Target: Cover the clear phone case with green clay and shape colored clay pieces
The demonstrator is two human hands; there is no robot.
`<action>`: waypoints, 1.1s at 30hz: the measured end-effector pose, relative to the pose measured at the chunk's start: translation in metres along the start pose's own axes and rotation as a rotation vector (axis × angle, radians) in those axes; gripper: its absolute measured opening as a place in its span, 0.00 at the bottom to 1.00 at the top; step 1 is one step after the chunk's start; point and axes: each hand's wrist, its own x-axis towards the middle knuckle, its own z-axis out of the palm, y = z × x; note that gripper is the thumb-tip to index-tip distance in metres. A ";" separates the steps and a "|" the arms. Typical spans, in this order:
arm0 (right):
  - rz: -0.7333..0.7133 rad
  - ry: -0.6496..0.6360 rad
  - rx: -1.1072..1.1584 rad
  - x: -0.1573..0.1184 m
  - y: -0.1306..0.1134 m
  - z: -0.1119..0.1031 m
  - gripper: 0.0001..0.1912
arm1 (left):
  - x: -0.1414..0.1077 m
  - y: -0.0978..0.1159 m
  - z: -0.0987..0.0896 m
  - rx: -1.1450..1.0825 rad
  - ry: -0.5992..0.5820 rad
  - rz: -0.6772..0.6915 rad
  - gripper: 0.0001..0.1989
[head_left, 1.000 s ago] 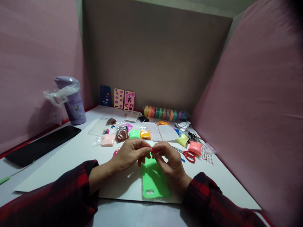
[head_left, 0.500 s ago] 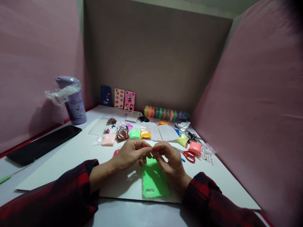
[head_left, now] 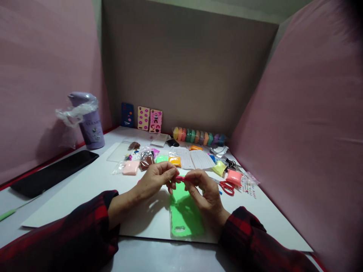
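A small strip of pinkish-red clay is pinched between my two hands, one end in each. My left hand grips its left end between thumb and fingers. At the other end, the thumb and fingertips of my right hand are closed on it. Below the hands lies a phone case covered in bright green clay, with a camera cutout near its front edge. My right hand hides part of the case's right side. A bit of pink shows behind my left hand, mostly hidden.
Red-handled scissors lie right of my right hand. Bagged clay, including an orange pack and a peach pack, sits beyond, near an open notebook. Decorated cases lean at the back. A purple tumbler stands left.
My left hand has moved slightly left and up, away from the right hand. More of the pinkish-red clay now shows between the fingertips. The green case has stayed in place.
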 end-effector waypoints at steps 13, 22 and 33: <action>-0.014 -0.027 0.005 0.000 -0.005 -0.003 0.02 | 0.002 -0.004 -0.003 -0.006 -0.005 -0.001 0.14; -0.057 -0.049 0.002 0.001 -0.006 -0.004 0.02 | 0.003 -0.005 -0.003 -0.188 0.030 -0.067 0.16; -0.058 -0.053 -0.019 0.000 -0.005 -0.004 0.02 | 0.002 0.002 0.001 -0.257 0.045 -0.149 0.19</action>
